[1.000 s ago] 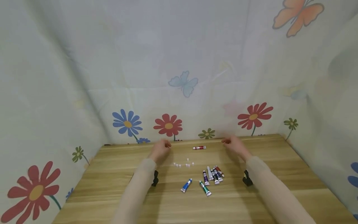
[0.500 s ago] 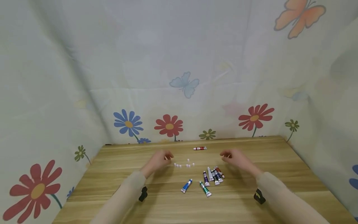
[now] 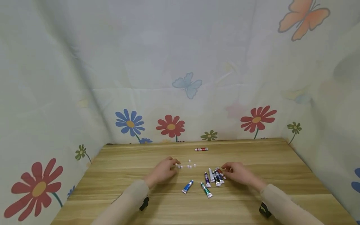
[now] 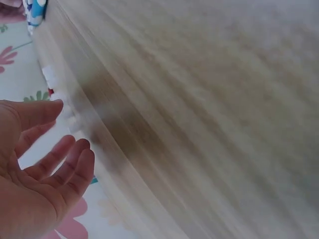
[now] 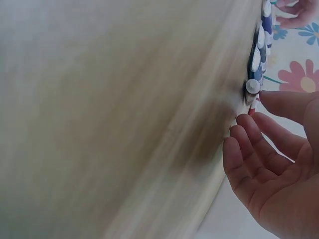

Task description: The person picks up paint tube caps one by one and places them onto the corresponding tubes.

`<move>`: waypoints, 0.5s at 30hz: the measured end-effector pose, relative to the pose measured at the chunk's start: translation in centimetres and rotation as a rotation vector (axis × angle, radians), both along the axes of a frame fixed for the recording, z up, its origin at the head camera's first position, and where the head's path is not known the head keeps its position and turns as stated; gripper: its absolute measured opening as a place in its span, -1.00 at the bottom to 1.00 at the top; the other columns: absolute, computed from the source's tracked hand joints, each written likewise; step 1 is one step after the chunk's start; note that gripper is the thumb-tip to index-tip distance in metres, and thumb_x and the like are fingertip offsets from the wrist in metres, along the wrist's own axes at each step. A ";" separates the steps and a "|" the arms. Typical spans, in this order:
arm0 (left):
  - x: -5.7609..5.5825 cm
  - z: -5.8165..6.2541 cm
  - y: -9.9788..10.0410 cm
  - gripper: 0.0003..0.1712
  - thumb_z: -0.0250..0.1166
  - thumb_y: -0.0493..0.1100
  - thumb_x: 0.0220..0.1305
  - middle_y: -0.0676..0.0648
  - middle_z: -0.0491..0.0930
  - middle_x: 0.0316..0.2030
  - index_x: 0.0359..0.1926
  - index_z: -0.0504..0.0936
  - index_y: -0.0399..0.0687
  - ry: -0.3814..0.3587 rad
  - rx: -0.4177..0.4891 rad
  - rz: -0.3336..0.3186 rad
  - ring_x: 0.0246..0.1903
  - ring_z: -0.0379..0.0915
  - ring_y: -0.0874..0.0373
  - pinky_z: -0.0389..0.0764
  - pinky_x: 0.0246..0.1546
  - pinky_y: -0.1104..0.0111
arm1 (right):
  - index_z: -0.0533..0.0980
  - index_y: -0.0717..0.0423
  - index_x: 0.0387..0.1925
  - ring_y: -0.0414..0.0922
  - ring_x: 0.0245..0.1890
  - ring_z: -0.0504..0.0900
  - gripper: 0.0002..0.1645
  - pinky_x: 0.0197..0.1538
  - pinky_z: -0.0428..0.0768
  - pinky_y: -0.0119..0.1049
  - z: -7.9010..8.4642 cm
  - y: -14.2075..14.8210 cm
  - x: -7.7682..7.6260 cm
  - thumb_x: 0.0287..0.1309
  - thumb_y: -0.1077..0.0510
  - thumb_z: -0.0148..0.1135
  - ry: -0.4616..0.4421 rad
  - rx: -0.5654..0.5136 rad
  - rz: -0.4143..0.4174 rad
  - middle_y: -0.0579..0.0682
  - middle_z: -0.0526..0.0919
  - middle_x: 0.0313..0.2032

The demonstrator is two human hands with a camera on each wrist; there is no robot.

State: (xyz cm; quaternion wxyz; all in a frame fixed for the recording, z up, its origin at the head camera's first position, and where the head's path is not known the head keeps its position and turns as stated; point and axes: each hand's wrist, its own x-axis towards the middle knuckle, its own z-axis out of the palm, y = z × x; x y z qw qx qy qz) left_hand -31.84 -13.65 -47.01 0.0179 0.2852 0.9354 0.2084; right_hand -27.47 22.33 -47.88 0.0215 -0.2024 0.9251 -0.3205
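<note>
My left hand (image 3: 163,171) hovers at the left end of several small white pieces (image 3: 189,166), its fingers loosely bent and holding nothing. In the left wrist view the thumb and fingers of this left hand (image 4: 45,172) are spread apart. My right hand (image 3: 239,172) is at the right side of a cluster of paint tubes, fingertips close by a brown-red tube (image 3: 220,172). From the right wrist, a white tube cap (image 5: 252,87) shows near the thumb of the right hand (image 5: 279,159). A purple tube (image 3: 207,179) and a silvery white tube (image 3: 211,175) lie in that cluster.
A blue paint tube (image 3: 187,187) and a green one (image 3: 206,190) lie nearer the front. Far back on the wooden table (image 3: 121,162) is a red tube (image 3: 201,149). Fabric printed with flowers and butterflies (image 3: 146,62) surrounds the table's back and sides.
Both hands have come back from the table's far edge, the left to the white pieces and the right to the tube cluster. The tubes lie where they were.
</note>
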 end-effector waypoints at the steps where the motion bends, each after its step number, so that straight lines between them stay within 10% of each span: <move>1: -0.1 0.0 0.1 -0.66 0.33 -0.30 0.30 -0.16 0.59 -0.08 0.10 0.64 -0.13 0.000 0.004 -0.003 -0.09 0.56 -0.03 0.58 0.02 0.05 | 0.62 0.27 -0.07 -0.22 -0.34 0.53 -0.74 -0.25 0.56 -0.28 -0.2 0.0 0.0 0.26 0.21 0.33 0.002 -0.005 0.000 -0.12 0.61 -0.34; 15: -1.1 -0.5 0.9 -0.87 0.33 -0.35 0.30 0.04 0.54 -0.36 -0.16 0.71 -0.11 -0.023 -0.048 0.033 -0.35 0.42 0.20 0.56 -0.22 0.27 | 0.64 0.26 -0.08 -0.19 -0.36 0.52 -0.70 -0.26 0.55 -0.24 0.1 -0.8 0.2 0.13 0.26 0.40 -0.026 0.027 -0.036 -0.10 0.61 -0.36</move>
